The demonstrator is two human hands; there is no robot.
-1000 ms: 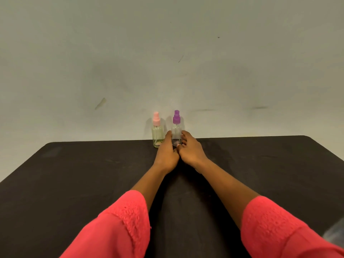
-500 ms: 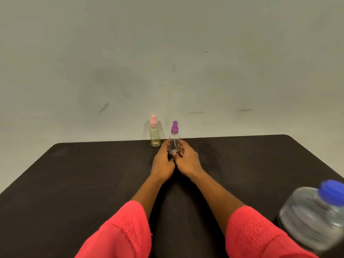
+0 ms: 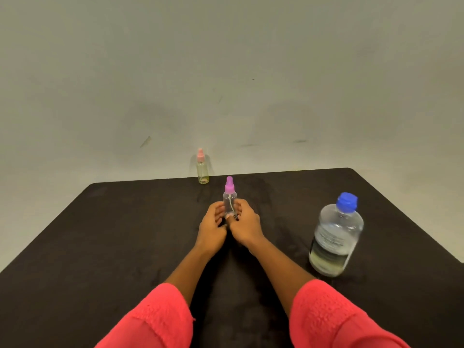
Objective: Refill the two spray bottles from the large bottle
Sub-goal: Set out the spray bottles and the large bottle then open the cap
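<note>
- I see the black table (image 3: 100, 247) filling the lower half of my feed, its far edge against a pale grey wall (image 3: 226, 71).
- The pink-capped spray bottle (image 3: 202, 172) stands upright at the far edge of the table, at about 11 o'clock from the hands and well apart from them. Its cap is on and its clear body has a faint yellow-green tint.
- The left hand (image 3: 212, 227) reaches out of a left red sleeve (image 3: 155, 320). Its fingers are curled round the left side of the purple-capped spray bottle (image 3: 229, 197), low on the body.
- That bottle is upright between the two hands, near the middle of the table, with its cap on and the dip tube visible through the clear wall. I cannot tell whether its base touches the table.
- The right hand (image 3: 247, 228), from a right red sleeve (image 3: 334, 320), grips the same bottle from the right, with its thumb across the front near the base.
- The large bottle (image 3: 335, 237) stands on the table at about 4 o'clock from the hands, untouched, with its blue cap (image 3: 347, 200) on. It is slightly blurred.
</note>
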